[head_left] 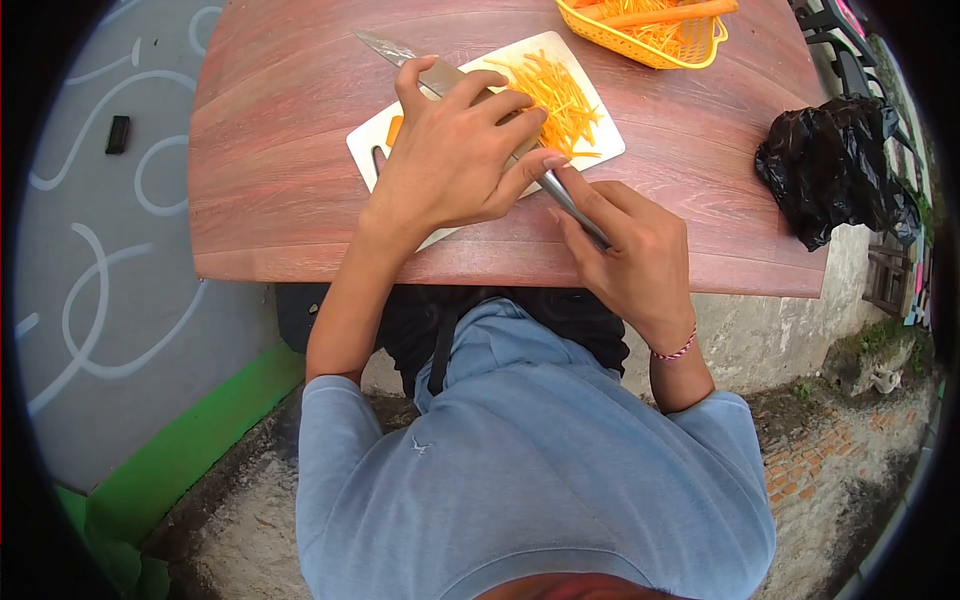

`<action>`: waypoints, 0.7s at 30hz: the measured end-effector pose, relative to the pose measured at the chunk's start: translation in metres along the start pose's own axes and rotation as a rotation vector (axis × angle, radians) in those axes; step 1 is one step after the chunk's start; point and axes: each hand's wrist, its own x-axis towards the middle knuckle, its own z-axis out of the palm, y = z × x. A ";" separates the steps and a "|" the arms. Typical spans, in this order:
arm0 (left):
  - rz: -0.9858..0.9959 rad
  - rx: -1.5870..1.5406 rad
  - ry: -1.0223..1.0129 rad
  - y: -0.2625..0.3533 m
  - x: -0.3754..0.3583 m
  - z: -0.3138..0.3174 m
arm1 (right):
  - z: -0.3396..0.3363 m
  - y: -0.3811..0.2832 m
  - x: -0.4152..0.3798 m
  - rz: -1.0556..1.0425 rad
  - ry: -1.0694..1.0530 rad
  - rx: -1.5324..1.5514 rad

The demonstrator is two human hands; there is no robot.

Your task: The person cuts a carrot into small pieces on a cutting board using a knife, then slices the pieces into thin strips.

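A kitchen knife (572,205) lies slantwise over a white cutting board (608,138), its tip pointing to the far left. My right hand (637,250) is closed around the grey handle near the table's front edge. Spread across the blade is my left hand (445,155), fingers apart and slightly bent, its fingertips at the edge of a pile of shredded carrot (558,95). The left thumb reaches toward the handle, close to my right fingers. An orange carrot piece (395,129) shows at the board's left side, partly covered by my left hand.
At the far side of the wooden table (290,130) stands a yellow basket (640,50) with carrot shreds and a whole carrot (680,13). A black plastic bag (830,165) hangs over the right edge. A small black object (118,135) is on the grey painted ground.
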 end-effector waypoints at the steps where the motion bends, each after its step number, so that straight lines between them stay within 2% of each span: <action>1: 0.011 0.013 -0.001 -0.001 0.001 0.001 | 0.000 -0.001 0.001 0.011 -0.007 -0.026; 2: 0.012 0.012 0.003 -0.002 0.002 0.000 | 0.000 -0.001 0.001 0.010 -0.006 -0.029; 4: -0.008 -0.079 0.146 -0.003 0.002 -0.004 | -0.001 0.000 0.001 0.019 0.005 -0.055; 5: -0.005 -0.083 0.148 -0.002 -0.001 -0.006 | -0.001 0.001 0.000 0.021 0.006 -0.059; 7: 0.051 -0.116 0.023 0.002 -0.009 -0.010 | -0.001 0.002 -0.001 0.015 0.015 -0.062; 11: 0.048 -0.065 0.076 -0.003 -0.004 0.000 | 0.003 0.004 0.004 0.020 0.005 -0.074; 13: 0.013 -0.075 0.236 -0.004 -0.002 -0.002 | 0.004 0.005 0.004 0.019 0.036 -0.049; 16: -0.087 0.040 0.294 -0.013 -0.011 -0.003 | 0.001 0.004 0.003 0.016 0.068 -0.028; 21: -0.107 0.085 0.219 -0.002 -0.014 0.005 | 0.004 0.002 0.002 0.010 0.059 -0.025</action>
